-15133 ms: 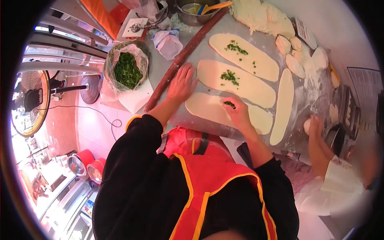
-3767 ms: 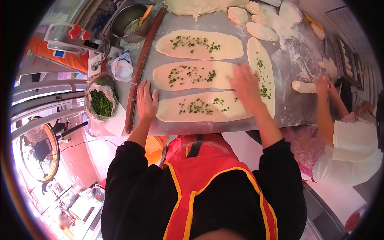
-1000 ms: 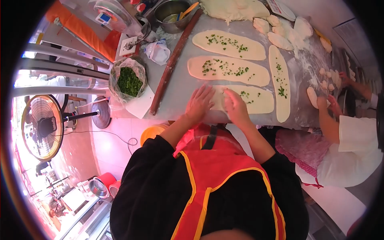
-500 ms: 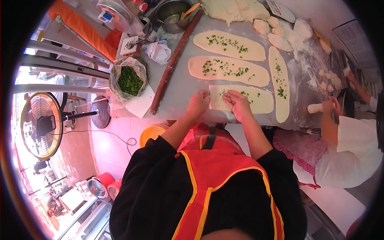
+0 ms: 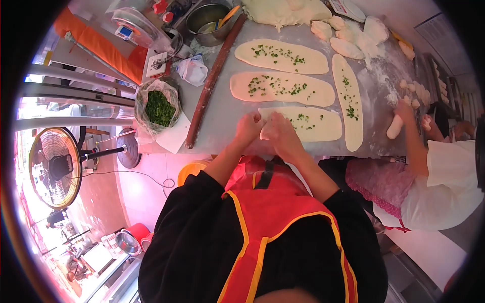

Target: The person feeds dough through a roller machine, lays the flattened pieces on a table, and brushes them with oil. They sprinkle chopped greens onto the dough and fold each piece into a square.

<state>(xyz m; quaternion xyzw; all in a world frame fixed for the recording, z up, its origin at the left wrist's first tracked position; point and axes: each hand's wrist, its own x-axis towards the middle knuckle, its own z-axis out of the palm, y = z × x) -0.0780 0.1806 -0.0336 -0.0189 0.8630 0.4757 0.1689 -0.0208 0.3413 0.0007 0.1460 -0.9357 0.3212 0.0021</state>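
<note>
Several long flat dough strips sprinkled with chopped green onion lie on a steel table [image 5: 227,108]. The nearest dough strip [image 5: 313,124] has its left end folded over. My left hand [image 5: 249,128] and my right hand [image 5: 279,133] sit side by side on that folded end, fingers curled on the dough. Beyond it lie a middle strip [image 5: 283,88] and a far strip [image 5: 281,52]. A fourth strip [image 5: 347,99] runs crosswise at the right.
A long wooden rolling pin [image 5: 211,81] lies left of the strips. A bag of chopped greens [image 5: 158,107] sits at the table's left edge, a metal bowl [image 5: 208,17] at the back. Dough lumps [image 5: 348,35] lie far right. Another person's hand [image 5: 404,112] rolls dough at the right.
Both my hands have come together on the left end of the nearest strip and folded it further to the right. The other person's hand has moved up the table.
</note>
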